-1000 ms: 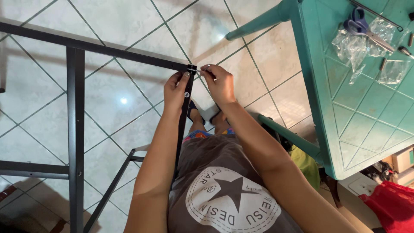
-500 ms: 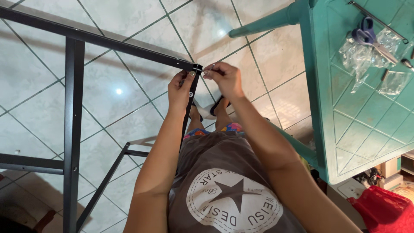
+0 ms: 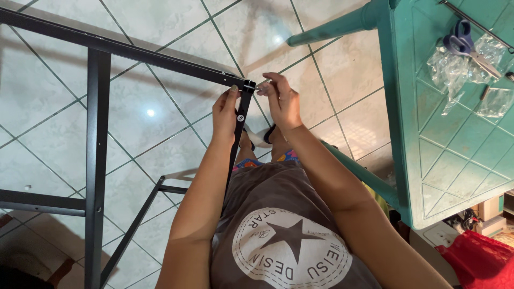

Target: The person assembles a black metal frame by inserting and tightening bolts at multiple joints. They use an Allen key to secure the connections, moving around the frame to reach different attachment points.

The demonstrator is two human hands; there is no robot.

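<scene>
Left hand has its grip closed around the upright black bar just below the frame corner. Right hand, beside that corner, pinches a small fastener against it. Green counter stands well right.

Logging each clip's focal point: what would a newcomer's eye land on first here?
Both hands meet at a corner joint of the black metal frame, centre frame: the left hand grips the upright bar, the right hand pinches at the joint. To the right stands a green plastic table with scissors and clear bags.
</scene>
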